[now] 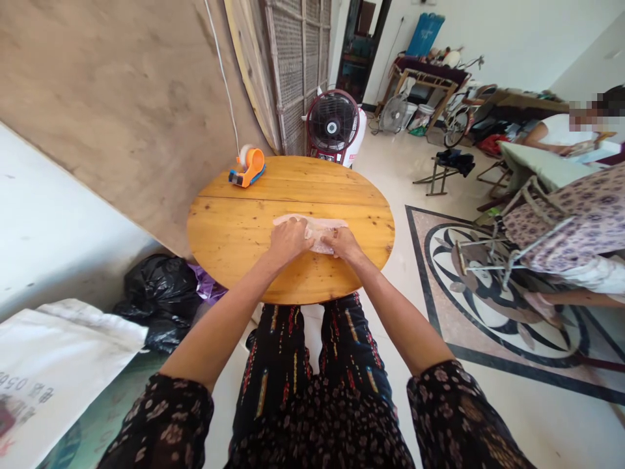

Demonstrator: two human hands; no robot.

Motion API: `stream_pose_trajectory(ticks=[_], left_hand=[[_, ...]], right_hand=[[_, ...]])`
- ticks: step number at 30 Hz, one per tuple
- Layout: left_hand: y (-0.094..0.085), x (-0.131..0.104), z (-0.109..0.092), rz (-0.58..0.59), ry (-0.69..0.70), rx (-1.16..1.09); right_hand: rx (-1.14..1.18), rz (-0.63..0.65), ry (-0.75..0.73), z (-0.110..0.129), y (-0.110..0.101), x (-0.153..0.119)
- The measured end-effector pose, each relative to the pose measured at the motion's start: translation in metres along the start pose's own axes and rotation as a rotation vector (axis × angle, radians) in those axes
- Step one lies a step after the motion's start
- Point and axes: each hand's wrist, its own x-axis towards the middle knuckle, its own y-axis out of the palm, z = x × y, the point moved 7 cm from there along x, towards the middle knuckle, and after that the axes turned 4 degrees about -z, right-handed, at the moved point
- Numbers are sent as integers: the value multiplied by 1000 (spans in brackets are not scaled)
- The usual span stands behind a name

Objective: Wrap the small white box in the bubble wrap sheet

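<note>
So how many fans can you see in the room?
2. A black fan in a red frame stands just behind the round table; a smaller pale fan sits farther back, by the cluttered bench. Others may be hidden.

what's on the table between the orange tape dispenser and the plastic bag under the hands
Nothing: in the head view, only bare wood of the table lies between the tape dispenser and the plastic bag.

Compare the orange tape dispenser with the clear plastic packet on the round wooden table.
The orange tape dispenser stands at the far left edge of the round wooden table, untouched; the clear, pale plastic packet lies near the middle, pressed under the left hand and right hand. The dispenser is rigid, bright and stands up; the packet is flat, limp and see-through. Both rest on the same tabletop.
</note>
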Motion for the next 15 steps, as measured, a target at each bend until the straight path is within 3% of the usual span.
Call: stream_pose_trajectory(ticks=[6, 10, 15], left_hand=[[0, -1, -4, -3, -3, 24], [-1, 0, -5, 30, -7, 22], [-4, 2, -2, 86, 87, -27]], right_hand=[[459, 59, 110, 6, 12, -4], [506, 54, 121, 19, 12, -4], [454, 64, 110, 33, 12, -2]])
